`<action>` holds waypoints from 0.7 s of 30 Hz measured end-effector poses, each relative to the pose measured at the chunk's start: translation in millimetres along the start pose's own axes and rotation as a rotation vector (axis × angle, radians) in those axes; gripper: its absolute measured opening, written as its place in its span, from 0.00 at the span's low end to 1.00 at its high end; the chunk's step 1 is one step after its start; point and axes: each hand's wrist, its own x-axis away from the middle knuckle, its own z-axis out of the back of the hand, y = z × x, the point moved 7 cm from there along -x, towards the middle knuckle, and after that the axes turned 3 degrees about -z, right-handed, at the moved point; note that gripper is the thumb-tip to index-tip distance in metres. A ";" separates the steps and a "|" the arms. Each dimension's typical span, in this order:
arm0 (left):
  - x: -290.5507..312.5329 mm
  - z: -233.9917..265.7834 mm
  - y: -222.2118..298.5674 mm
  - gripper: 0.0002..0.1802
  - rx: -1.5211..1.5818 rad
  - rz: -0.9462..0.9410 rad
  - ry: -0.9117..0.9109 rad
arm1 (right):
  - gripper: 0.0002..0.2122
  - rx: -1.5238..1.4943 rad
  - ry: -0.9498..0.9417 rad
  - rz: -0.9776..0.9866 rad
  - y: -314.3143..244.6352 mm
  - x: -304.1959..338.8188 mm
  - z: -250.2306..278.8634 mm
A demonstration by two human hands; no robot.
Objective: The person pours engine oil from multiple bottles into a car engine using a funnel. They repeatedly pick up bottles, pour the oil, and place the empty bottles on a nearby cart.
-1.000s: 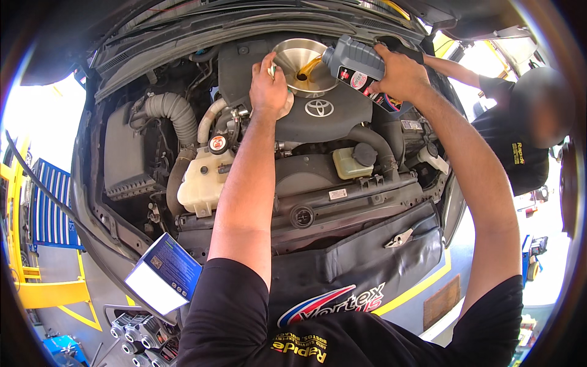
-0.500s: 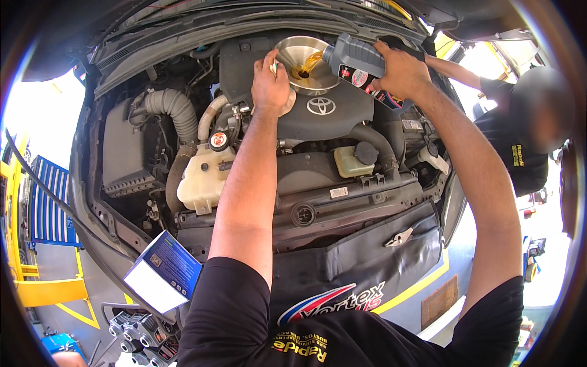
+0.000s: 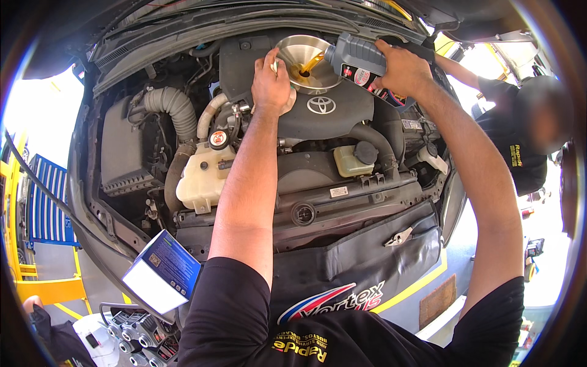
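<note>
Over the engine stands a wide metal funnel. My left hand is closed at its left rim, with something whitish showing between the fingers and below the palm. My right hand grips a grey oil bottle, tipped with its mouth toward the funnel. Amber oil streams from the bottle into the funnel, running down to the dark hole at its bottom. Under the funnel lies the black engine cover; where the spout sits is hidden.
A cream coolant tank and a black air filter box lie left of my arm. A blue and white box rests at the front left edge. Several grey bottles stand below it. A co-worker leans in at the right.
Oil keeps flowing, and my hands have barely shifted. Another person's hand and dark clothing show more fully at the lower left. The co-worker on the right has moved slightly.
</note>
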 end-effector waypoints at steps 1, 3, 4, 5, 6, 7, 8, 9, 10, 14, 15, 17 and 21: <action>0.0 0.7 -0.1 0.21 0.002 0.000 0.000 | 0.46 0.009 -0.003 -0.003 -0.9 0.6 1.4; 0.0 0.6 -0.6 0.21 0.003 0.000 0.001 | 0.46 0.026 -0.010 -0.009 -1.7 1.3 3.3; -0.1 -0.2 -1.0 0.21 0.003 0.002 0.001 | 0.46 0.027 -0.007 -0.009 -1.3 0.9 4.1; -0.5 -0.7 -1.5 0.21 0.002 0.003 0.001 | 0.46 0.028 -0.004 -0.008 -0.6 0.2 4.8; -0.2 -0.8 -1.4 0.21 0.007 0.003 0.001 | 0.46 0.030 -0.001 -0.007 -0.2 -0.1 5.1; -0.1 -0.9 -1.4 0.21 0.013 0.003 0.002 | 0.46 0.030 -0.005 -0.005 0.0 -0.4 5.2; 0.1 -1.0 -1.4 0.21 0.018 0.004 0.002 | 0.46 0.030 -0.009 -0.003 0.0 -0.7 5.5; 0.2 -0.7 -1.5 0.21 0.018 0.007 -0.003 | 0.46 0.030 -0.013 -0.001 -0.1 -0.9 5.9; 0.1 -0.3 -1.8 0.21 0.018 0.011 -0.008 | 0.46 0.034 -0.011 0.002 -0.7 -0.4 6.6; 0.5 -0.4 -1.6 0.21 0.018 0.014 -0.008 | 0.46 0.047 0.001 0.009 -2.1 0.6 8.3; 0.6 -0.1 -1.1 0.21 0.022 0.014 -0.009 | 0.46 0.050 0.003 0.011 -2.1 0.3 7.9; 0.5 0.3 0.1 0.21 0.031 0.014 -0.010 | 0.46 0.052 0.010 0.018 -1.6 0.1 6.8; 1.3 0.3 -0.7 0.21 0.039 0.008 -0.004 | 0.46 0.060 0.003 0.026 -4.8 0.3 7.8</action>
